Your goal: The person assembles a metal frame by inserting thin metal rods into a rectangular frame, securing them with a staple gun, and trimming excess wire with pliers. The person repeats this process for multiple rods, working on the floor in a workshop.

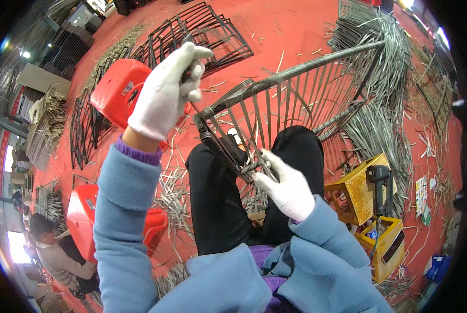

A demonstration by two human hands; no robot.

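Note:
Across my knees leans a dark frame (275,78), its edges wrapped in grey-brown strips and many flat strips stretched across it. My left hand (165,88), in a white glove, is raised beyond the frame's near left corner. Its fingers curl closed around a thin strip (193,106), which shows just below the hand; most of it is hidden. My right hand (285,189), also gloved, is at the frame's lower edge between my knees. Its thumb and fingers pinch flat strips (265,166) there, and the fingertips partly hide them.
Bundles of loose grey strips (384,78) lie right of the frame. Yellow crates (359,195) with a black power tool (380,185) stand by my right knee. Red plastic stools (116,91) and bare black frames (197,36) are left and ahead. Another person (58,255) sits far left.

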